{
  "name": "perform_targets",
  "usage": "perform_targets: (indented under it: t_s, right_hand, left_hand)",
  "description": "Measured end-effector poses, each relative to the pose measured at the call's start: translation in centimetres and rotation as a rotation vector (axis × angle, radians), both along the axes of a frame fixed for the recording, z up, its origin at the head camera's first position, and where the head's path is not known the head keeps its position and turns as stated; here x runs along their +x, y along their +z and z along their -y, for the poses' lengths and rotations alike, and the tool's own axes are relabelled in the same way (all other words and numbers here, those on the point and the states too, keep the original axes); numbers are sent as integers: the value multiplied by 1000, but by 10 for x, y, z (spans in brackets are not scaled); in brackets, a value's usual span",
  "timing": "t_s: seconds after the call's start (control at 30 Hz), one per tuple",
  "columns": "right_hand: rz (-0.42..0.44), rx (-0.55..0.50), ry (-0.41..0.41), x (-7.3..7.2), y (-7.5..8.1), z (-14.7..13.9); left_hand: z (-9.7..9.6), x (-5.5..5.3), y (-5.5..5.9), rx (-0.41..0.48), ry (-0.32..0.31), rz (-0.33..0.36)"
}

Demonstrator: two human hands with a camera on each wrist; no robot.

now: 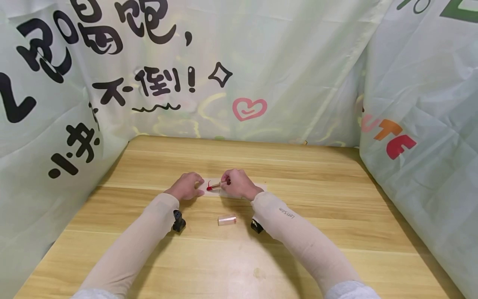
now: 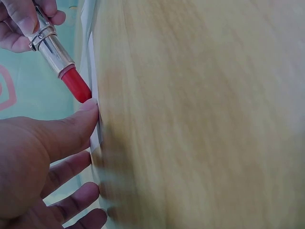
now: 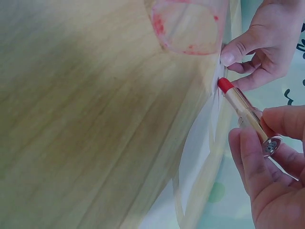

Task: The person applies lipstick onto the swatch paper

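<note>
My right hand (image 1: 237,183) pinches a lipstick (image 3: 244,107) by its gold base between thumb and fingers. The lipstick's red bullet (image 2: 76,85) is out and slants down to a white paper strip (image 1: 211,193) on the table. A thin red curved mark (image 1: 209,182) shows on the paper beside the bullet. My left hand (image 1: 188,186) rests at the strip's left end, thumb and fingers spread apart, its thumb tip right beside the bullet. Nearer my body lies the clear pinkish lipstick cap (image 1: 227,219), with red smears showing in the right wrist view.
The wooden table (image 1: 336,232) stretches around both arms. Pale printed cloth (image 1: 298,83) hangs behind the table and along both sides. Black camera mounts sit under both wrists, the left mount (image 1: 179,221) and the right mount (image 1: 256,226), to either side of the cap.
</note>
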State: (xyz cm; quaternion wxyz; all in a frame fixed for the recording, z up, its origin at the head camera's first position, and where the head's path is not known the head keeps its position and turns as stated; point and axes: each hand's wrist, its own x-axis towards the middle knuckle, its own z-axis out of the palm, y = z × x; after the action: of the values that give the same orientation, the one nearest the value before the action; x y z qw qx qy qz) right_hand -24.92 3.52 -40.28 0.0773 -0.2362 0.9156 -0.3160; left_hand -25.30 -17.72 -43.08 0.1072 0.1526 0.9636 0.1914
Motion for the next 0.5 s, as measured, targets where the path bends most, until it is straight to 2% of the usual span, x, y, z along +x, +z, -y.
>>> perform_targets:
  t_s: [0.5]
  right_hand:
    - [-4,17,3,0,-1,1]
  left_hand:
    - [0,3,1,25,19,1]
